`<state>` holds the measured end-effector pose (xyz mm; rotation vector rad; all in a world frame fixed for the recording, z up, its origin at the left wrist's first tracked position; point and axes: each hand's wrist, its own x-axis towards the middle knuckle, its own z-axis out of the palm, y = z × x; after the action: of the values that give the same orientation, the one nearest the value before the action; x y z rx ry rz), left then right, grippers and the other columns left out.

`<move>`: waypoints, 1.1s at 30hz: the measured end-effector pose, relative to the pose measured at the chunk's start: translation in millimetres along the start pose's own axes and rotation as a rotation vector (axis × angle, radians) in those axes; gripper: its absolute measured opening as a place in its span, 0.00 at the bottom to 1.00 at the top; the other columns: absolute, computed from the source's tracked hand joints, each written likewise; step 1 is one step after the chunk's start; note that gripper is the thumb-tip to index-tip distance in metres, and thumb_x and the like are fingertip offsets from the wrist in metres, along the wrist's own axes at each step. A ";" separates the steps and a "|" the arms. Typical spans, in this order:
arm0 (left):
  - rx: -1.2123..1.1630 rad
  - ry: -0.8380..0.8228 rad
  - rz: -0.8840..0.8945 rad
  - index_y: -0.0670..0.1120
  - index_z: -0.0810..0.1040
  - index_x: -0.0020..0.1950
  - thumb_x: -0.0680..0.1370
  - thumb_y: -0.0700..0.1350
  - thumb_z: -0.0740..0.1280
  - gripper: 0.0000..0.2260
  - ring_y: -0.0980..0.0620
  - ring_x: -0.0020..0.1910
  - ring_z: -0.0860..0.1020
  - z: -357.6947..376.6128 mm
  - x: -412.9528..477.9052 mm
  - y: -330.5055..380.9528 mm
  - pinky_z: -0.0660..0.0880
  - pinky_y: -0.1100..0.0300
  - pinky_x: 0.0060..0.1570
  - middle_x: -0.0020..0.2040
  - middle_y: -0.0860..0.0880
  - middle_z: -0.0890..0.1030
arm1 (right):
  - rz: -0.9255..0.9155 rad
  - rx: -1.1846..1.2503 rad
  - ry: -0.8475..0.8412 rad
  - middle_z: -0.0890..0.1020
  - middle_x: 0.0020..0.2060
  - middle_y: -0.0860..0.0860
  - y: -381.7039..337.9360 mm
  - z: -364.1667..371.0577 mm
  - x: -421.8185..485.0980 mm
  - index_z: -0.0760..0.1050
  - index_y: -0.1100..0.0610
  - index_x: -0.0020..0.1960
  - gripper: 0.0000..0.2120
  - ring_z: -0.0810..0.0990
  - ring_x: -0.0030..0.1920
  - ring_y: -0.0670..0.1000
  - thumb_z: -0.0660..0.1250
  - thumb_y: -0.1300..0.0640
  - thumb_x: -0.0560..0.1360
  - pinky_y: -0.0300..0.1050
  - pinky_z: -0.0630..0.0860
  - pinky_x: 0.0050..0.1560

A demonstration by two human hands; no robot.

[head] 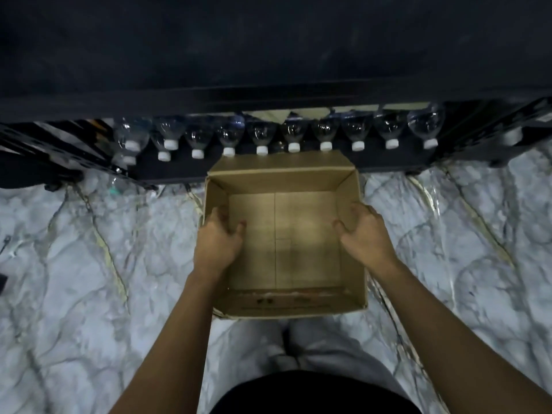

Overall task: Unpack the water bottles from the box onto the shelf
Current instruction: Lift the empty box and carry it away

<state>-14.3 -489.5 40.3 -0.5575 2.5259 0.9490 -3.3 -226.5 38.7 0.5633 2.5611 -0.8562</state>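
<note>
**A:** Where is the cardboard box [280, 182]?

**B:** It sits open-topped on the marble floor [89, 264], straight in front of the person's pale trousers [316, 336]. Its bare floor shows from wall to wall, with a seam running down the middle.

**A:** And the hands?

**B:** There is one on each side of the box. The left hand [219, 237] grips the box's left wall, with its thumb [239, 229] inside and its fingers curled over the rim to the outside. The right hand [366, 231] does the same on the right wall, thumb [339, 226] inside and fingers wrapped over the top edge. Both are closed round cardboard and hold nothing else.

**A:** Where are the water bottles [294, 132]?

**B:** They are beyond the box's far wall, in a row on the dark shelf [388, 164]. The row runs past the box's left and right corners. The bottles are clear, and their white caps [325, 146] point towards the camera. The middle caps lie just past the far rim of the box.

**A:** Is the row tidy?

**B:** Mostly. Off the box's far left corner, a couple of bottles crowd together, and one cap sits nearer the box than the others. The light there is too dim to count them.

**A:** What is above the bottles?

**B:** A broad dark surface, farther still from the box. It is too dark to show any detail.
</note>
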 end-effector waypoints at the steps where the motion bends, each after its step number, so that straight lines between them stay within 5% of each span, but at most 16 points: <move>1: -0.001 -0.001 -0.011 0.42 0.72 0.69 0.79 0.50 0.69 0.21 0.38 0.63 0.78 2.8 1.5 -1.7 0.74 0.50 0.60 0.64 0.40 0.79 | 0.008 0.000 -0.004 0.75 0.64 0.62 4.6 3.2 2.8 0.70 0.62 0.69 0.26 0.72 0.65 0.63 0.67 0.50 0.76 0.51 0.71 0.63; 5: -0.031 -0.026 -0.049 0.42 0.71 0.71 0.79 0.47 0.69 0.22 0.41 0.65 0.77 7.5 6.1 -8.1 0.72 0.53 0.59 0.65 0.42 0.79 | 0.058 0.058 -0.026 0.74 0.64 0.61 17.1 13.2 15.7 0.68 0.62 0.70 0.27 0.72 0.65 0.62 0.67 0.50 0.75 0.53 0.72 0.64; 10: 0.079 0.214 -0.118 0.41 0.70 0.72 0.77 0.48 0.68 0.25 0.35 0.65 0.73 -0.8 26.1 -37.2 0.73 0.42 0.61 0.68 0.38 0.72 | 0.187 0.092 0.090 0.73 0.65 0.59 29.3 12.8 33.0 0.65 0.61 0.71 0.30 0.74 0.63 0.61 0.68 0.49 0.74 0.56 0.76 0.60; 12: 0.122 0.113 -0.250 0.38 0.71 0.69 0.80 0.51 0.65 0.23 0.32 0.64 0.73 0.1 36.1 -50.6 0.73 0.43 0.60 0.66 0.35 0.73 | 0.253 0.037 0.054 0.73 0.63 0.61 37.6 14.6 39.6 0.66 0.64 0.70 0.30 0.75 0.61 0.61 0.67 0.49 0.74 0.55 0.77 0.58; 16: 0.172 -0.022 -0.226 0.38 0.77 0.47 0.83 0.48 0.61 0.14 0.33 0.53 0.79 8.8 44.0 -63.6 0.69 0.53 0.45 0.46 0.38 0.80 | 0.293 -0.066 -0.073 0.79 0.40 0.59 55.4 27.1 46.3 0.74 0.63 0.41 0.10 0.79 0.41 0.59 0.63 0.57 0.77 0.44 0.74 0.35; 18: 0.218 0.007 -0.201 0.41 0.72 0.38 0.82 0.46 0.60 0.15 0.34 0.46 0.78 10.9 46.8 -65.0 0.68 0.53 0.42 0.34 0.45 0.74 | 0.288 -0.090 -0.037 0.72 0.30 0.54 63.6 31.9 49.4 0.67 0.60 0.31 0.15 0.74 0.31 0.54 0.60 0.64 0.76 0.39 0.64 0.27; 21: 0.259 0.013 -0.197 0.43 0.67 0.32 0.82 0.43 0.60 0.18 0.40 0.38 0.72 10.4 47.3 -65.5 0.66 0.53 0.40 0.30 0.47 0.68 | 0.268 -0.083 -0.027 0.69 0.26 0.53 66.8 29.7 52.7 0.62 0.58 0.26 0.18 0.69 0.27 0.51 0.60 0.66 0.74 0.38 0.61 0.26; 25: 0.229 0.002 -0.179 0.43 0.68 0.32 0.82 0.41 0.60 0.17 0.40 0.37 0.72 7.9 47.9 -65.5 0.68 0.52 0.39 0.30 0.47 0.69 | 0.237 -0.084 -0.043 0.68 0.26 0.52 65.9 27.7 50.4 0.61 0.57 0.26 0.20 0.68 0.26 0.50 0.60 0.65 0.74 0.37 0.59 0.26; 29: 0.167 -0.038 -0.164 0.32 0.78 0.42 0.80 0.41 0.62 0.14 0.36 0.36 0.79 -2.6 44.1 -68.5 0.81 0.46 0.41 0.32 0.41 0.75 | 0.229 -0.091 -0.028 0.70 0.27 0.53 61.2 25.8 44.4 0.62 0.58 0.26 0.19 0.69 0.27 0.50 0.60 0.65 0.75 0.38 0.60 0.26; 33: 0.130 -0.033 -0.082 0.32 0.77 0.39 0.78 0.38 0.62 0.12 0.37 0.32 0.78 -18.7 40.5 -79.1 0.79 0.45 0.36 0.34 0.35 0.76 | 0.199 -0.109 0.026 0.69 0.25 0.53 51.4 18.3 30.6 0.63 0.59 0.25 0.20 0.68 0.27 0.49 0.61 0.66 0.75 0.39 0.59 0.26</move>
<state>-14.0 -566.3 -8.2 -0.5956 2.4926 0.7524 -0.3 -192.7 -13.9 0.7845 2.5043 -0.6412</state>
